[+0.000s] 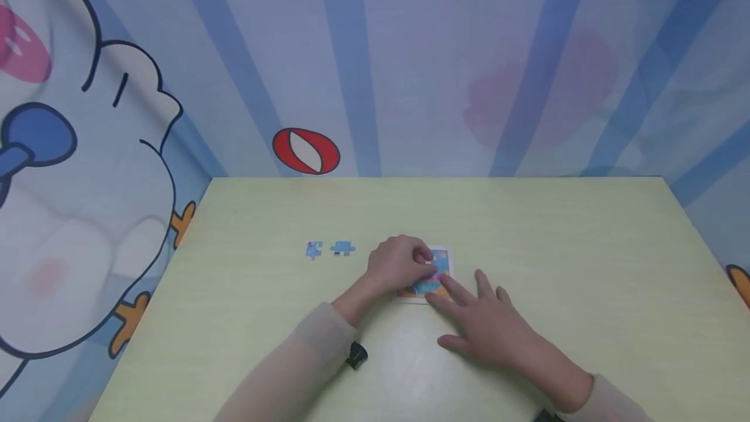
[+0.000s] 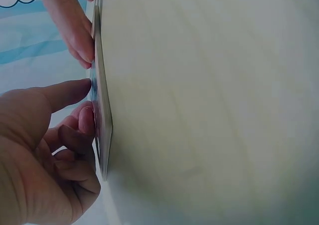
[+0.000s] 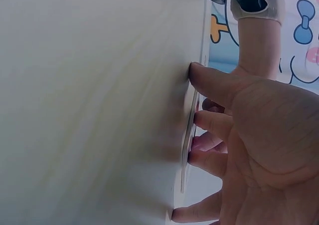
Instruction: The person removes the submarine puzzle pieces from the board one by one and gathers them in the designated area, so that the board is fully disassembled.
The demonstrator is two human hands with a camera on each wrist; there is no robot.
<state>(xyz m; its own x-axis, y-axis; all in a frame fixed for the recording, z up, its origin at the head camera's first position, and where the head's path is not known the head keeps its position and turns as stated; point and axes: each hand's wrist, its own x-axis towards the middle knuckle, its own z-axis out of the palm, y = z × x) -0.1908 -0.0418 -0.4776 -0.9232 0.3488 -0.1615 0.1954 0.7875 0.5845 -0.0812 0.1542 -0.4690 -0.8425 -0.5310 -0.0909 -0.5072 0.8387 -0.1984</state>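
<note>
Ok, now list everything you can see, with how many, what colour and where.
Table: one, pale yellow, lower view
Puzzle board: one, blue and orange with pale border, near the table's centre
Loose puzzle pieces: two, mostly blue, left of the board
Backdrop: one, blue-striped, behind and beside the table
Cartoon figure: one, mostly white, backdrop's left
Oval print: one, red and white, above the table's far edge
Orange prints: three, beside the table
Pink patch: one, faint, backdrop's right
Sleeves: two, pale beige, bottom of view
Wrist items: two, black, by the sleeves
Left grip: one, bare, over the board
Right grip: one, bare, at the board's lower right
</note>
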